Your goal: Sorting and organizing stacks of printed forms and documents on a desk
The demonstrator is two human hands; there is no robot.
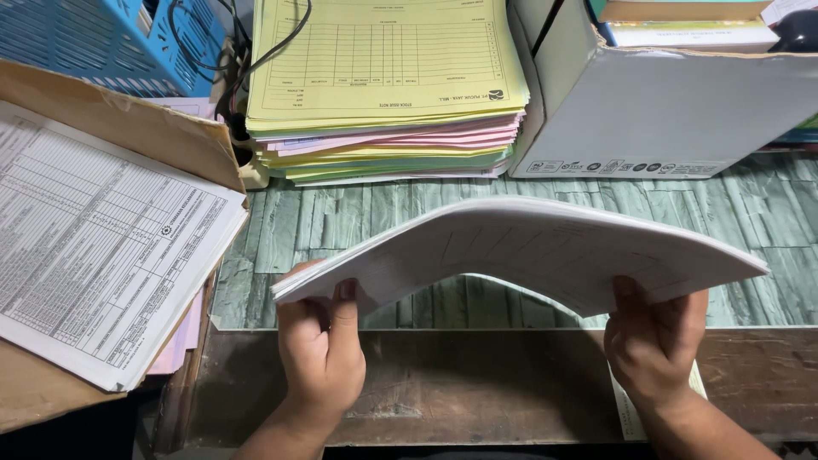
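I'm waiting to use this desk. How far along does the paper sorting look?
Looks done: a squared pile of yellow, pink and green forms at the back, and printed sheets on a brown folder at left. In hand: a thick white sheaf, bowed upward, gripped at each end by the left hand and right hand above the desk. Left: that sheaf is not yet set down.

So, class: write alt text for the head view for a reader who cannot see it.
Two hands, left hand and right hand, hold a bowed stack of white sheets above a desk. Behind lie a stack of coloured forms and a white box.
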